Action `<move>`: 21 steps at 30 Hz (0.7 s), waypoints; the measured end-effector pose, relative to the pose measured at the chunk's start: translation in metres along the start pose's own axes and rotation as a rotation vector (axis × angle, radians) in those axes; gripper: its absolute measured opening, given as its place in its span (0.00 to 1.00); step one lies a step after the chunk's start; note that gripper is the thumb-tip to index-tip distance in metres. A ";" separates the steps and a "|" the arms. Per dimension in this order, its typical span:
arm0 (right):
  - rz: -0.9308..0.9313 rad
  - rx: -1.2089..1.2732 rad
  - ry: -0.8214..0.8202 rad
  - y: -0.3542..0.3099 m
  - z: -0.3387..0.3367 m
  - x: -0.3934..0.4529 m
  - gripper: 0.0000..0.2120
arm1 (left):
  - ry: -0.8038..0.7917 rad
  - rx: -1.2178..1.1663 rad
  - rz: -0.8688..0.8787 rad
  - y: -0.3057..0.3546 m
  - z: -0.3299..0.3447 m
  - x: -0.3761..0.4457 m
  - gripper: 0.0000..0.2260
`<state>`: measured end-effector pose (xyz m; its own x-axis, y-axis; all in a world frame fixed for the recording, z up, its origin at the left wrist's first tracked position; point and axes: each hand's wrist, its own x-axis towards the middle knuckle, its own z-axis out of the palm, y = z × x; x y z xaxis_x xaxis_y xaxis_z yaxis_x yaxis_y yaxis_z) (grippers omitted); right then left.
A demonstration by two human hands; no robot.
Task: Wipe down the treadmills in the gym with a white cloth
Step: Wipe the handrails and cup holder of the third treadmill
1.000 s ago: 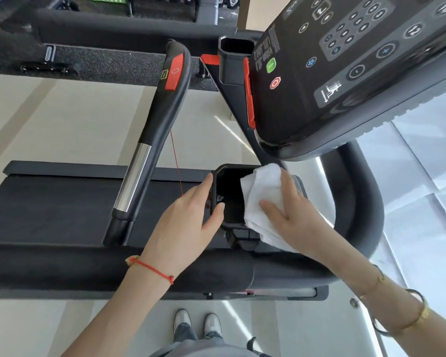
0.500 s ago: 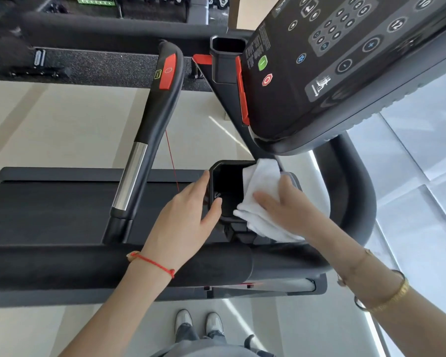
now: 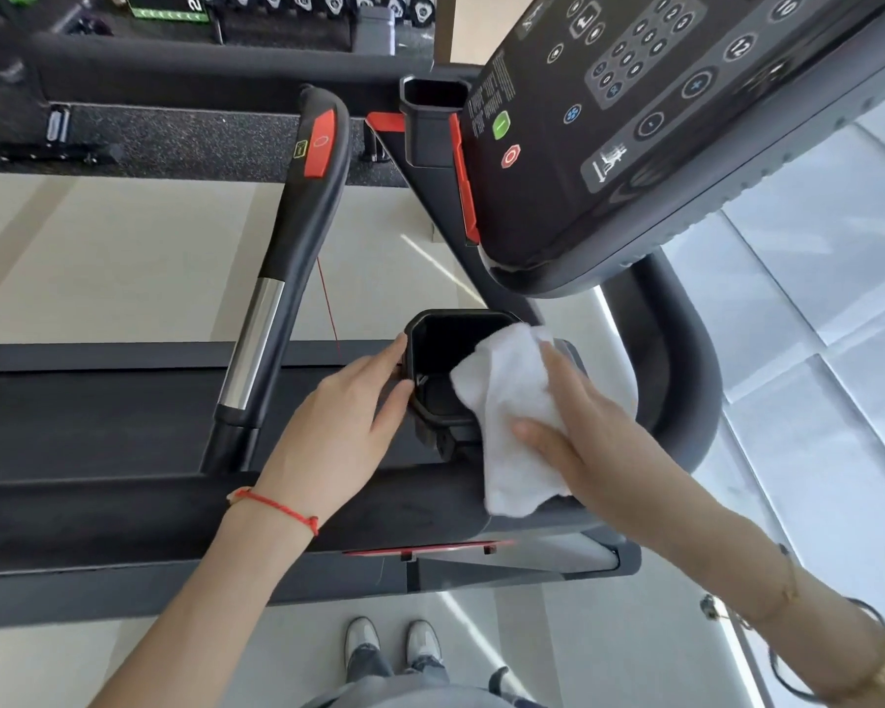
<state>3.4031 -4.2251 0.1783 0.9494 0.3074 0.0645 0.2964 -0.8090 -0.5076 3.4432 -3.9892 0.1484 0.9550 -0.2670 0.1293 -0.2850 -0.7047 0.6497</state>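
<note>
My right hand (image 3: pixel 583 442) is flat on the white cloth (image 3: pixel 512 421), fingers spread, pressing it over the right rim of the black cup holder (image 3: pixel 440 350). The cloth drapes from that rim toward me, its near edge lying on the padded front handlebar (image 3: pixel 124 513). My left hand (image 3: pixel 338 431) is open but curled, fingertips and thumb touching the holder's left wall and steadying it, holding nothing else.

Edges now. The holder's far rim sits just under the overhanging console (image 3: pixel 660 135), so room above the cloth is tight on the far right. The curved right rail (image 3: pixel 685 360) wraps close behind my right hand. To the left, the side handle (image 3: pixel 297 247), with its red button and chrome band, slants down just beside my left hand. A thin red cord (image 3: pixel 328 309) hangs between that handle and the holder. The dark belt (image 3: pixel 98 416) stretches away left, well clear. The holder's left half is uncovered and open. A second, smaller holder (image 3: pixel 433 104) stands at the far side beside the console's edge.

Compared with half a second ago, the cloth has slid toward me: more of it hangs over the handlebar and its lower edge reaches further down. My left thumb has come off the rim's inside edge to the outer wall.
</note>
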 end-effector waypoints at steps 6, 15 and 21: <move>-0.251 -0.347 -0.262 -0.019 0.008 0.036 0.19 | 0.059 -0.051 0.002 -0.013 -0.005 -0.001 0.16; -0.302 -0.337 -0.244 0.006 -0.010 0.024 0.14 | 0.035 -0.024 -0.003 -0.009 -0.004 -0.004 0.17; -0.291 -0.443 -0.273 -0.010 0.001 0.048 0.19 | 0.013 -0.009 -0.001 -0.005 -0.003 -0.003 0.17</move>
<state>3.4452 -4.2018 0.1858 0.7791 0.6178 -0.1060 0.6110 -0.7863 -0.0918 3.4416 -3.9829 0.1466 0.9563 -0.2573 0.1386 -0.2832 -0.6994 0.6562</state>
